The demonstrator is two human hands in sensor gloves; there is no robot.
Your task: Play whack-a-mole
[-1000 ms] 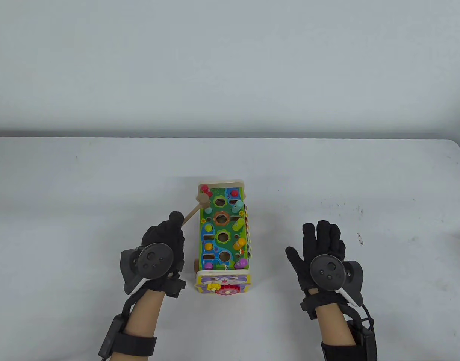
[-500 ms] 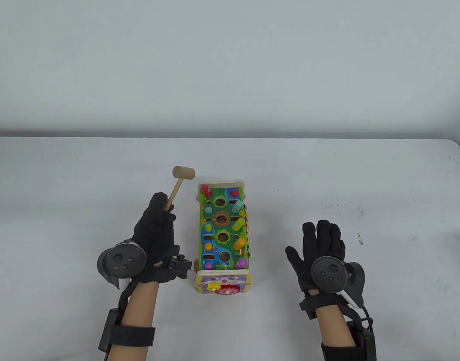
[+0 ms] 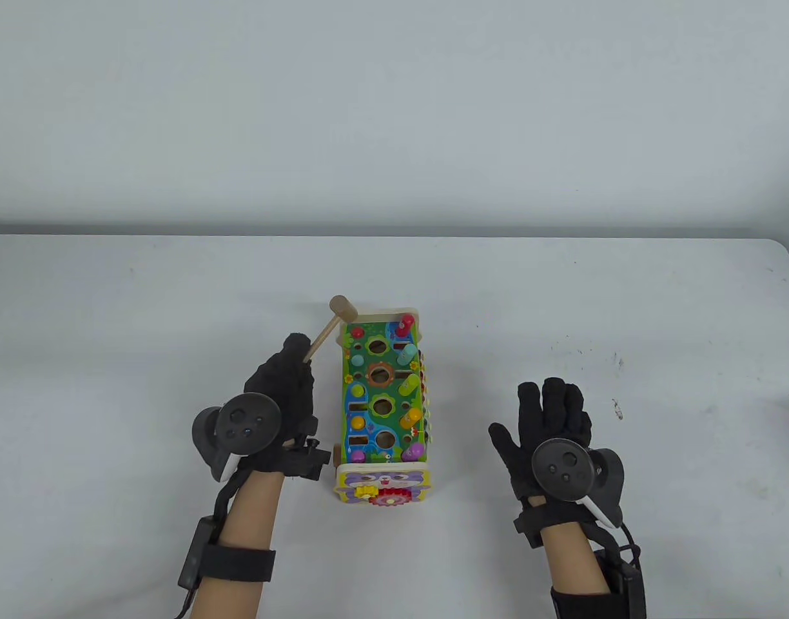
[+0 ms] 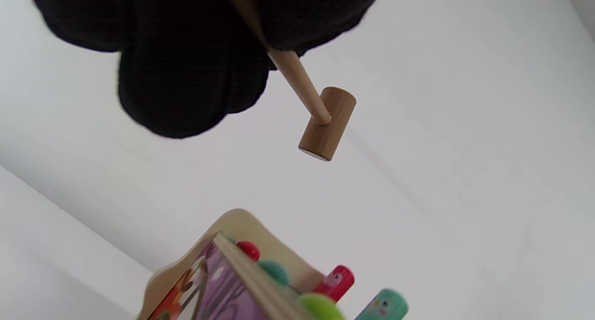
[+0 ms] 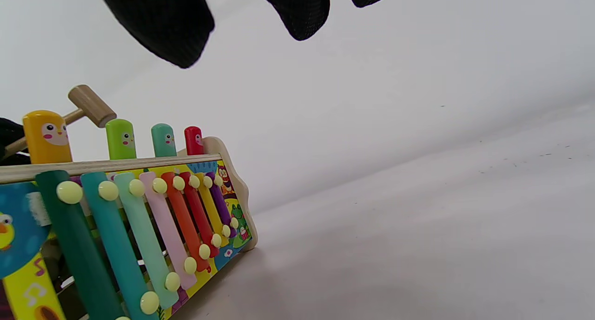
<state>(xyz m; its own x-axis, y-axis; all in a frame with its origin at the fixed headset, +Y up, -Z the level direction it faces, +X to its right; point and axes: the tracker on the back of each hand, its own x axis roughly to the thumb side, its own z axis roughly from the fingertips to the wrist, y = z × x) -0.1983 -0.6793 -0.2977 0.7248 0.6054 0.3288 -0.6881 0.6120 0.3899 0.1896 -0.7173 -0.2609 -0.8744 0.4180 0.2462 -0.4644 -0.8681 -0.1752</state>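
Observation:
A colourful wooden whack-a-mole toy [image 3: 383, 400] stands mid-table, with raised pegs along its right row, such as the red peg [image 3: 405, 324] at the far end. My left hand [image 3: 285, 387] grips the handle of a small wooden hammer [image 3: 342, 309]. Its head hangs in the air just above the toy's far left corner. The hammer [image 4: 327, 123] shows over the toy [image 4: 241, 283] in the left wrist view. My right hand [image 3: 552, 412] rests flat and open on the table to the right of the toy, holding nothing. The right wrist view shows the toy's xylophone side [image 5: 139, 217] and the hammer head [image 5: 91, 105].
The white table [image 3: 626, 309] ends at a rounded far right corner. A pale wall stands behind it. A gear panel [image 3: 381, 490] faces me at the toy's near end.
One second ago the hammer head was down on the toy's far left corner. It swung up and left, and now has come back right toward that corner. The right hand stayed still.

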